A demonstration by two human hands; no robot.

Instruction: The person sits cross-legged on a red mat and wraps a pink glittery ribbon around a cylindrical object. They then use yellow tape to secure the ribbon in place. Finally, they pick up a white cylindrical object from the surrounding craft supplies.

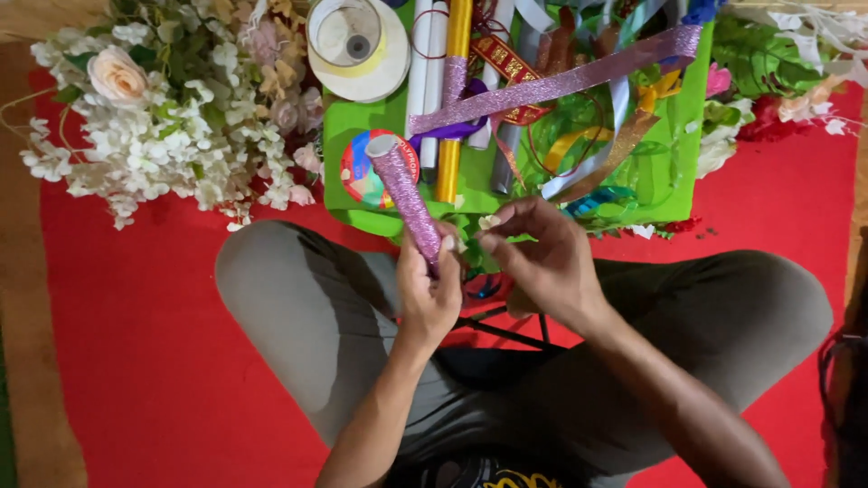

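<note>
The white flower bunch [154, 108] lies far left, its top cut off by the frame. Bare red mat [117, 343] leaves free space near left. The left hand [427, 294], centre, has its grip closed around the purple glitter ribbon roll [404, 194], tilted over the green tray [674, 194] near edge. Just right, the right hand [542, 262] pinches at the roll's lower end; what it pinches cannot be made out. Loose ribbons [561, 81] crowd the tray, overlapping and hard to separate.
</note>
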